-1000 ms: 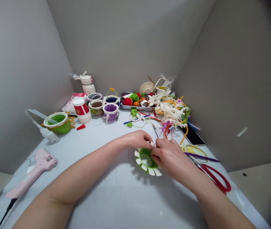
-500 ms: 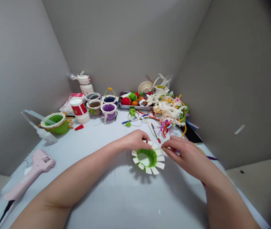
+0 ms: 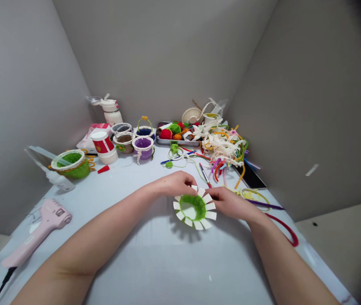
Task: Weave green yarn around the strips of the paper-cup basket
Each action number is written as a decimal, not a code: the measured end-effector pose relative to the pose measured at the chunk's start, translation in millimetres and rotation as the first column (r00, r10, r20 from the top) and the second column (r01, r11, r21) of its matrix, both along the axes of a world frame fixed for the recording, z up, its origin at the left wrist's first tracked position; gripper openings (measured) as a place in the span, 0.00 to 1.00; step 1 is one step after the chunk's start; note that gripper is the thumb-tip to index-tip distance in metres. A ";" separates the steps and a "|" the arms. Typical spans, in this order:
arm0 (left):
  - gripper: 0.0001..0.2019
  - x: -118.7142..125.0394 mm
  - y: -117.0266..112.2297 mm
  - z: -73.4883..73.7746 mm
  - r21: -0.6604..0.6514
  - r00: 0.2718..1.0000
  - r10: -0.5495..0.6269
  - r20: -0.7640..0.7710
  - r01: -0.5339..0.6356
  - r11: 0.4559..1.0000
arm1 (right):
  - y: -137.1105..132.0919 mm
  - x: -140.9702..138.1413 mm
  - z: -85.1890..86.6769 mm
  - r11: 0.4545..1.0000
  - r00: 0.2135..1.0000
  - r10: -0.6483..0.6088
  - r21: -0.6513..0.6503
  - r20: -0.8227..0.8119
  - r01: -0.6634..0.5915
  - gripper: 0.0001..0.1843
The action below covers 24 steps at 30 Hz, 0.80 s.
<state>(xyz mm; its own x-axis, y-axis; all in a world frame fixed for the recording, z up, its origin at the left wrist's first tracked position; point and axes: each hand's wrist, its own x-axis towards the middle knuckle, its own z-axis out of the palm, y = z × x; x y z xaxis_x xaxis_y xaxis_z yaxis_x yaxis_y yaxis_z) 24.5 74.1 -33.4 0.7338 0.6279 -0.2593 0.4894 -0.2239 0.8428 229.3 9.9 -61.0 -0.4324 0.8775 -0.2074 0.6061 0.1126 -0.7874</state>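
A paper cup [image 3: 201, 208] with its wall cut into spread white strips and green yarn woven round inside is tilted above the table. My left hand [image 3: 182, 185] grips its far left rim, thumb and fingers closed on the strips. My right hand [image 3: 223, 201] is at the cup's right side, its fingers bent behind the strips and partly hidden. Green yarn [image 3: 196, 166] runs from a small green ball [image 3: 169, 164] towards my right hand, which seems closed on it; the pinch itself is hidden. A marker pen [image 3: 204, 174] lies just beyond the cup.
A pink glue gun [image 3: 40, 231] lies at left, near a glue bottle [image 3: 60, 181] and a green basket [image 3: 72, 165]. Small baskets [image 3: 143, 149] and a metal tray [image 3: 180, 143] of yarn balls stand at the back. Tangled cords [image 3: 223, 146] and a phone [image 3: 251, 177] are at right.
My right hand has moved left and in against the cup's strips; before, it held the yarn taut to the right. My left hand still holds the cup.
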 end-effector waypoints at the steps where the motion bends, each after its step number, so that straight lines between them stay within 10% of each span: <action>1: 0.11 -1.9 0.8 2.3 -0.007 1.000 -0.017 -0.019 0.017 1.000 | 0.4 -1.6 -0.3 1.000 1.000 -0.017 -0.003 -0.026 0.017 0.11; 7: 0.14 -9.9 5.5 9.1 -0.018 0.991 -0.126 -0.043 0.125 0.992 | 0.5 -11.5 -2.5 0.995 0.983 -0.050 -0.090 -0.179 0.034 0.10; 24: 0.14 2.0 -4.6 -7.6 0.062 0.997 0.065 0.038 -0.068 0.996 | 0.3 -3.9 1.5 0.999 0.995 -0.034 0.023 -0.095 0.036 0.11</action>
